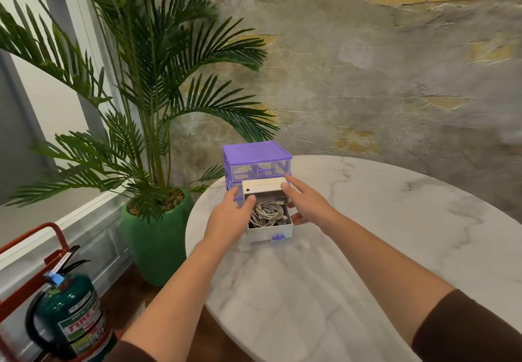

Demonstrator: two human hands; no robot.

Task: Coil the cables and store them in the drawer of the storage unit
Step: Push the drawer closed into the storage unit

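A purple storage unit [257, 154] stands at the table's far left edge. Its lower white drawer [269, 231] with a purple handle is pulled out toward me. Coiled white cables [267, 212] lie inside it. A flat white block [264, 186] with a small dark dot lies across the back of the drawer. My left hand [226, 220] pinches the block's left end, thumb over the cables and fingers behind the edge. My right hand [306, 205] touches the block's right end with straight fingers, its thumb against the drawer's right wall.
The round white marble table [353, 248] carries the unit. A palm in a green pot [152, 237] stands left of the table, close to the unit. A green fire extinguisher [70, 313] in a red stand sits on the floor at lower left. A rough wall lies behind.
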